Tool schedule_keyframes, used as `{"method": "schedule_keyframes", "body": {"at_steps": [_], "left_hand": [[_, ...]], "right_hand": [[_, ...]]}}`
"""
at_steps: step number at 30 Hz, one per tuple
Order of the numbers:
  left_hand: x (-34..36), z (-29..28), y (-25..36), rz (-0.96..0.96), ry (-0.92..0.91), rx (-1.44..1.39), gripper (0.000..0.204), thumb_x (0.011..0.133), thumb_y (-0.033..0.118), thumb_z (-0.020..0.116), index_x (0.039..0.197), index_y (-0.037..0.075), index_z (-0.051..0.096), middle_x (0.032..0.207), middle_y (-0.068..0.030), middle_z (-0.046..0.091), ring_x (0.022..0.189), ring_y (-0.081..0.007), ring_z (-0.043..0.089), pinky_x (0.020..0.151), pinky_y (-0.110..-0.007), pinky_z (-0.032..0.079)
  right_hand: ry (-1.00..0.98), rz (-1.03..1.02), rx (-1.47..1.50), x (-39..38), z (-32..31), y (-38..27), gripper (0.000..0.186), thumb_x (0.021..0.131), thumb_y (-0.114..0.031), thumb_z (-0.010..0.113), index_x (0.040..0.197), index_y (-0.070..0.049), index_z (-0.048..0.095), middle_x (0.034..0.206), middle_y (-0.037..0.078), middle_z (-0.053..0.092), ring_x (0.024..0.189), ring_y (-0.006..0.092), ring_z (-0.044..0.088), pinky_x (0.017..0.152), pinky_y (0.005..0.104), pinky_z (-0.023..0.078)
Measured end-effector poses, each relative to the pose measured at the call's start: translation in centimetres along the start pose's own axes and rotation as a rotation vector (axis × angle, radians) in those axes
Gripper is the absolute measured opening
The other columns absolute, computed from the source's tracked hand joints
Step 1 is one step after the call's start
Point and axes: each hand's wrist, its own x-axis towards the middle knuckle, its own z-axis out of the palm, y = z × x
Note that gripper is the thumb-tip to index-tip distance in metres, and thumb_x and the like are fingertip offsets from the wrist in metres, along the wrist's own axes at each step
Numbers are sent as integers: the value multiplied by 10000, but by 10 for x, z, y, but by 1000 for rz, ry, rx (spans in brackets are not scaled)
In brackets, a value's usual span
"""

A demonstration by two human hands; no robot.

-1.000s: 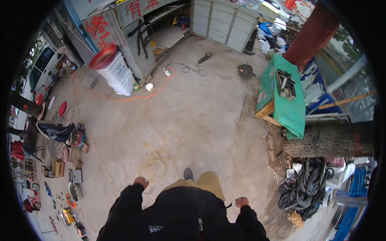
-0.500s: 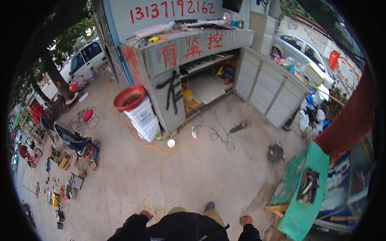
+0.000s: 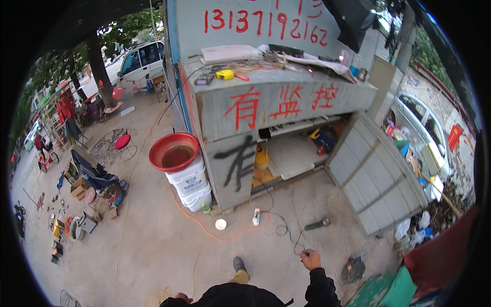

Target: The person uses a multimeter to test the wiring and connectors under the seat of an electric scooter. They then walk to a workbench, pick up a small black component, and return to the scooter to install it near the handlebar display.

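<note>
My right hand (image 3: 310, 259) reaches forward at lower middle right, its fingers curled together; whatever may be in them is too small to make out. On the ground ahead of it lies a dark power tool that looks like an angle grinder (image 3: 318, 224), with its black cord (image 3: 283, 225) running left toward a white power strip (image 3: 256, 217). Low in the view, my left hand (image 3: 182, 297) is partly hidden by my dark sleeve and the lower edge. A pale yellow cord (image 3: 196, 266) runs on the ground beside it; whether the hand grips it is unclear.
A grey metal cabinet (image 3: 225, 174) stands ahead, its door (image 3: 376, 171) swung out to the right. A red basin (image 3: 175, 152) tops white buckets (image 3: 190, 189) on its left. An orange cord (image 3: 204, 233) crosses the ground near a white round lid (image 3: 220, 224). Bagged rubbish (image 3: 409, 227) lies right.
My view has moved closer to the cabinet and grinder. The right hand has come up and forward; the left hand sits lower in view. The green-covered stand has shifted toward the lower right.
</note>
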Motion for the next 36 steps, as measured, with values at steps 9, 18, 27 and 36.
{"method": "schedule_keyframes", "body": {"at_steps": [9, 18, 27, 36], "left_hand": [[90, -474, 162, 214, 1265, -797, 514, 953, 459, 796, 744, 12, 649, 685, -243, 630, 643, -437, 653, 617, -556, 489], [-102, -826, 302, 1024, 2220, -487, 187, 906, 105, 802, 960, 51, 631, 939, -108, 656, 836, -311, 623, 754, -420, 487], [-102, -853, 312, 622, 2189, -30, 204, 925, 195, 738, 1058, 73, 643, 975, -115, 666, 874, -351, 631, 833, -489, 507], [-113, -846, 318, 482, 2090, -58, 88, 935, 121, 673, 995, 107, 610, 938, -70, 627, 812, -288, 601, 803, -468, 471]], "right_hand": [[115, -285, 27, 278, -68, -244, 270, 972, -217, 769, 970, 53, 758, 744, 143, 705, 674, 190, 650, 653, 384, 519], [241, -993, 435, 476, -85, -502, 196, 1036, -126, 782, 928, 14, 696, 804, -39, 594, 705, 42, 466, 624, 258, 371], [25, -1069, 139, 600, -127, -661, 108, 963, -90, 781, 979, 15, 759, 761, 75, 676, 672, 142, 590, 625, 305, 469], [-470, -1246, -392, 697, -47, -796, 273, 908, -188, 760, 1020, 60, 776, 917, 217, 771, 831, 359, 732, 807, 431, 578]]}}
